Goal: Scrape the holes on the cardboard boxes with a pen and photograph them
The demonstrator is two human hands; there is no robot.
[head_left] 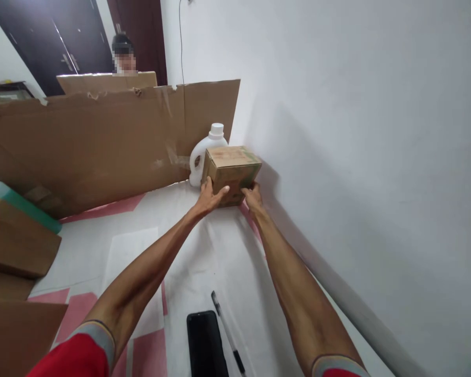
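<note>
Both hands gripped the small box at the bench's far corner.
Left hand (209,198) and right hand (253,198) had fingers closed on opposite lower edges of the box (231,170); a white jug (202,152) touched it behind, cardboard sheet (102,141) beyond, wall (357,157) just beside at right. Open bench (204,251) lay nearer, phone (206,343) and pen (227,332) at the near edge.

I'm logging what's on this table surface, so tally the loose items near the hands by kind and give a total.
Small cardboard box, held between the left hand and right hand: 1
White plastic jug behind the box: 1
Black phone: 1
Pen beside the phone: 1
Total: 4
</note>
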